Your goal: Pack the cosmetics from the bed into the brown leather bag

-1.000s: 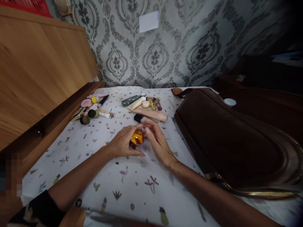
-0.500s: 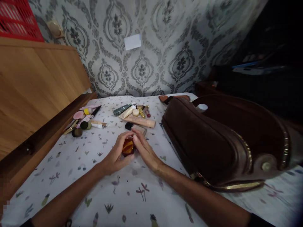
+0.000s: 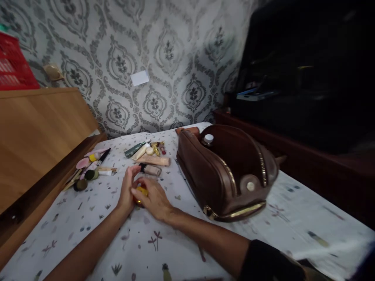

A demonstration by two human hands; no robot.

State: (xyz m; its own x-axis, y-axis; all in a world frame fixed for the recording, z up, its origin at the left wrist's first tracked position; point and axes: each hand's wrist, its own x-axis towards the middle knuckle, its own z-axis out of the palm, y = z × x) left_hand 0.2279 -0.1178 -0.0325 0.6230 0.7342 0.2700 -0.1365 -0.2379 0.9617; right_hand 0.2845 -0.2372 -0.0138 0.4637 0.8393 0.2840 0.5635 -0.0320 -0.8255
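A small amber-yellow jar (image 3: pixel 141 192) sits on the patterned white cloth (image 3: pixel 181 242), held between both hands. My left hand (image 3: pixel 127 189) stands on edge against its left side, fingers straight and together. My right hand (image 3: pixel 152 199) curls over the jar's top and right side and hides most of it. Just beyond the fingertips lies a beige foundation bottle with a black cap (image 3: pixel 150 169). A brown zip bag (image 3: pixel 225 175) stands open to the right of the hands.
Tubes and small gold bottles (image 3: pixel 148 150) lie behind the hands. Brushes, sponges and a puff (image 3: pixel 88 169) lie at the left near a wooden headboard (image 3: pixel 38 132). A white-capped bottle (image 3: pixel 208 138) shows inside the bag. Dark furniture stands at the right.
The view has swung right and pulled back, so the hands and jar now sit lower left. My right hand has closed further over the jar, covering more of it.
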